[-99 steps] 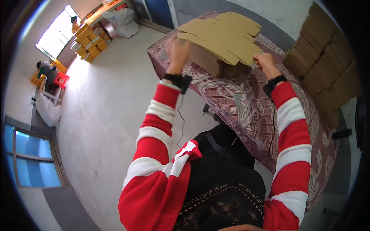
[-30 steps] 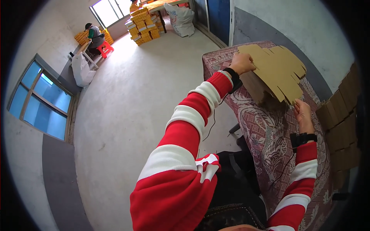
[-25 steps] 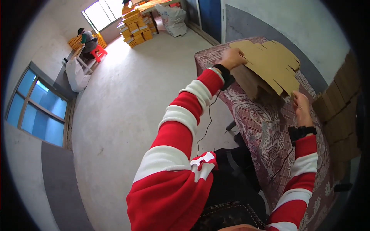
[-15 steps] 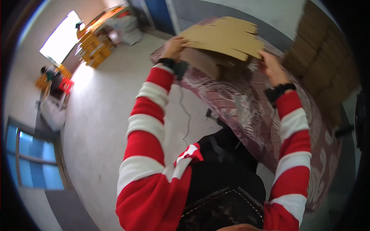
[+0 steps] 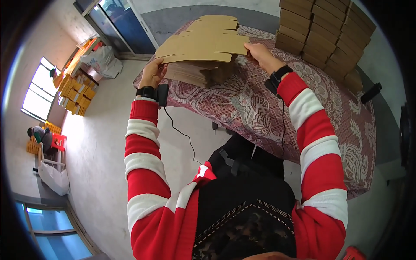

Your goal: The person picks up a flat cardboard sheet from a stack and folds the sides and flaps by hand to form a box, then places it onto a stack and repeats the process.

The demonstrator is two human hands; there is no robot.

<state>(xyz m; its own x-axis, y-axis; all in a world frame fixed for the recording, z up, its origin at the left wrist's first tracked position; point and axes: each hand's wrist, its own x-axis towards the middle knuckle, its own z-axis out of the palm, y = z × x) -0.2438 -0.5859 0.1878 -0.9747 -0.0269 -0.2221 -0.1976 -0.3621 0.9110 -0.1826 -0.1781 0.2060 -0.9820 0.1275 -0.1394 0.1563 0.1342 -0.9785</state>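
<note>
A flat, die-cut sheet of brown cardboard point(image 5: 201, 41) with slots and tabs lies over a stack of more cardboard sheets point(image 5: 186, 74) at the table's far left. My left hand point(image 5: 153, 71) grips the near left corner of the top sheet, thumb above. My right hand point(image 5: 261, 56) pinches its right edge. Both arms are stretched forward. Each wrist wears a black band with a small device, and a thin cable hangs from each. Most of the fingers under the sheet are hidden.
A patterned maroon cloth covers the table point(image 5: 260, 117). Stacked brown boxes point(image 5: 325, 34) stand at its far right, with a black cylinder point(image 5: 371, 92) close by. Two people point(image 5: 41, 136) are at the left, near yellow stacks point(image 5: 77, 93) and a red stool point(image 5: 58, 142).
My view has swung to the right, so the table and boxes appear further left. The cardboard sheet has come down close to the stack, held by both hands.
</note>
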